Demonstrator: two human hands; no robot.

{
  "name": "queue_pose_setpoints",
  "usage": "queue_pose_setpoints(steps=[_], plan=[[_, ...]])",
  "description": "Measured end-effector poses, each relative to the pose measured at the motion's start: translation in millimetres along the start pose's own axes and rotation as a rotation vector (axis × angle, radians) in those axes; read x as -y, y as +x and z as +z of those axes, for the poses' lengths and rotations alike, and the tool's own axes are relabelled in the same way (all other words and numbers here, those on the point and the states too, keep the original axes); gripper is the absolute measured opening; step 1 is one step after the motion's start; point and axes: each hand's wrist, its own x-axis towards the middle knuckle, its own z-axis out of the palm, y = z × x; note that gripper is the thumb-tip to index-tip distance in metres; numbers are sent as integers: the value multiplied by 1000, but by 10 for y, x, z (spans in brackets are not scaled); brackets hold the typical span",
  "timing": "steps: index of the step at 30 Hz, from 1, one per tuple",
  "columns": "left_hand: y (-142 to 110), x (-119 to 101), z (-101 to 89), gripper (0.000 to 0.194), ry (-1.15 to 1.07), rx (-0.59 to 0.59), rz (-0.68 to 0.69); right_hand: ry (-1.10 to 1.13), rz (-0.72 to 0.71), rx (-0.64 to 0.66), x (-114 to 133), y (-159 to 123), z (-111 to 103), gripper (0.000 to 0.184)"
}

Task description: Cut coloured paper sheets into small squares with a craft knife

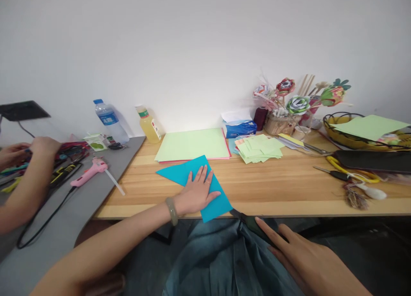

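Note:
A folded sheet of bright blue paper [180, 172] lies at the front of the wooden table, one corner jutting over the edge. Pressing flat on it is my left hand [196, 192], fingers spread, with a bangle on the wrist. At the paper's right corner is the dark blade of a black-handled cutting tool [250, 224]; whether it is scissors or a knife, I cannot tell. My right hand [305, 253] is closed around its handle, index finger stretched along it. The hand itself hides part of the handle.
Behind the blue paper lie green sheets [192, 145], small green papers [260, 148] and a tissue pack [239, 127]. Paper flowers [298, 104], a basket [337, 131] and an awl [332, 173] are rightward. Leftward are bottles [149, 127], a pink glue gun [91, 171] and another person's hands [45, 147].

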Motion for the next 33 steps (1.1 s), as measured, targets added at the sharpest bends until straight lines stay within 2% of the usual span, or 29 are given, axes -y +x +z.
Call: queue_pose_setpoints(steps=[15, 23, 33], plan=[[-2, 16, 4, 78, -9, 6, 7, -17, -1, -1, 76, 183, 50, 38], [-14, 38, 5, 77, 5, -8, 44, -26, 0, 36, 116, 174, -24, 39], [52, 171, 17, 78, 14, -13, 97, -70, 29, 102, 175, 378, 99, 45]])
